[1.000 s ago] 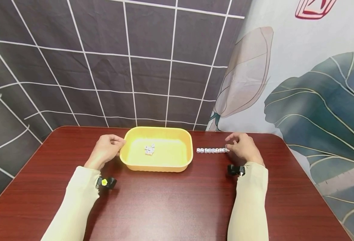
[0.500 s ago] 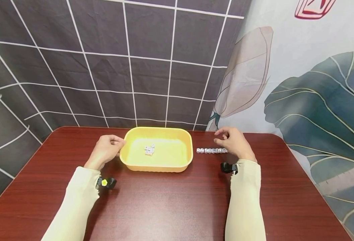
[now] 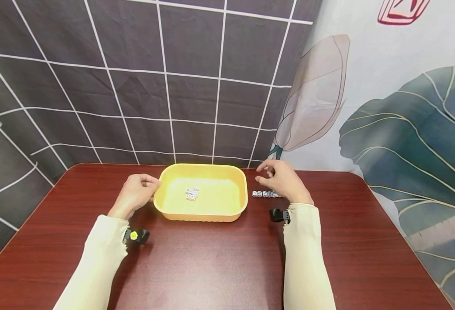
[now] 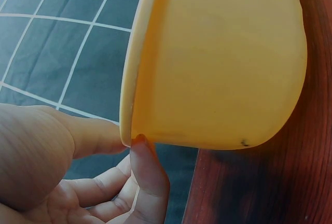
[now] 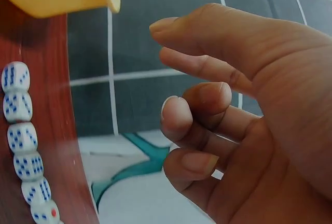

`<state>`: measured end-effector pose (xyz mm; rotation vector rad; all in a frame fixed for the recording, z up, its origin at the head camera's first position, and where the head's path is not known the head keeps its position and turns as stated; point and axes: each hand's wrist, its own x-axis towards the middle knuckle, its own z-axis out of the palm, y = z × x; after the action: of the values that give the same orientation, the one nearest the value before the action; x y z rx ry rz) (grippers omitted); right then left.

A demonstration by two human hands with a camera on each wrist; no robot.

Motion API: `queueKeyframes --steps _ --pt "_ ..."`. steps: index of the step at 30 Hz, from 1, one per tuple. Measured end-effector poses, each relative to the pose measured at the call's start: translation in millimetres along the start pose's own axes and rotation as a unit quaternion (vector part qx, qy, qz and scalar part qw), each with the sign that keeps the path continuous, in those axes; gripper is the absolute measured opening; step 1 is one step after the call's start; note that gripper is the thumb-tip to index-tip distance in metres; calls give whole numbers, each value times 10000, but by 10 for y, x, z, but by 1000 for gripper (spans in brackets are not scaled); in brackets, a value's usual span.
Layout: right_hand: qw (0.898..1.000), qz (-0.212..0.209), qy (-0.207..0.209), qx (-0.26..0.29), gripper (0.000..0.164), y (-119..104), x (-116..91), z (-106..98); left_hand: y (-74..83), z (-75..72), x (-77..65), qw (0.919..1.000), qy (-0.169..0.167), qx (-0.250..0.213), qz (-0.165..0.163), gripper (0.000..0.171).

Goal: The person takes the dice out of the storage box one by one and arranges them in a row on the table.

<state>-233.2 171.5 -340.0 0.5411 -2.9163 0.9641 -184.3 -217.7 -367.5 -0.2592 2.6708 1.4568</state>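
Observation:
A yellow plastic tub [image 3: 200,215] stands on the table, with several white dice [image 3: 191,193] clustered inside, left of its middle. My left hand [image 3: 135,191] pinches the tub's left rim between thumb and finger, as the left wrist view shows with the tub wall [image 4: 218,68]. Right of the tub, a straight row of white dice [image 3: 265,194] lies on the wood. Over that row hovers my right hand [image 3: 285,178], its thumb and fingers apart and loosely bent, holding nothing. In the right wrist view, the dice [image 5: 22,137] with blue pips run below the hand; its arm hides the row's right end.
The reddish-brown wooden table [image 3: 212,262] ends at a dark curtain with white grid lines [image 3: 192,99]. A pale curtain with leaf prints [image 3: 405,107] hangs behind the right side. Each wrist wears a small black camera [image 3: 277,215].
My right hand has moved left along the dice row, from its right end toward the tub, and slightly away from me. The left hand and the tub have stayed in place.

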Motion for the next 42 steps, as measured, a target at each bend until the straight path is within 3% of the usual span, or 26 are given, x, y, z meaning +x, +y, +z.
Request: queueKeyframes --steps 18,42 --pt "9983 -549 -48 165 20 -297 151 286 -12 3 4 9999 -8 -114 37 32" --pt "9968 -587 -519 154 24 -560 286 689 -23 9 -4 9999 -13 -141 23 32"
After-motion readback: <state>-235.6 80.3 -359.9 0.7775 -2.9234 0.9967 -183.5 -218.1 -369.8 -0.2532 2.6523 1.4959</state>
